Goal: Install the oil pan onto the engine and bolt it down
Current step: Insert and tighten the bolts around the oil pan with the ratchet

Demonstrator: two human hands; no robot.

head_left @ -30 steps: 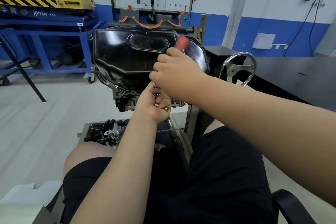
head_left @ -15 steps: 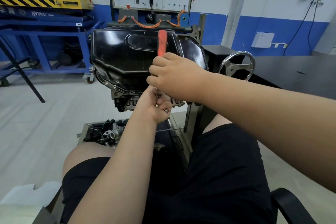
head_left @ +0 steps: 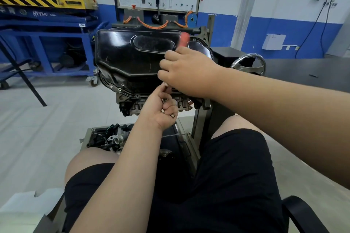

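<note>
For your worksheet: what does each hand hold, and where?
Right hand grips a red-handled tool by its handle; left hand holds bolts in curled fingers.

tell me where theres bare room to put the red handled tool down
The dark benchtop right of the handwheel is mostly bare. So is the floor between the blue cart and the parts tray, which is crowded.

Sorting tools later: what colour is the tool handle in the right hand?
Orange-red tool handle, though blurred; head view.
</note>
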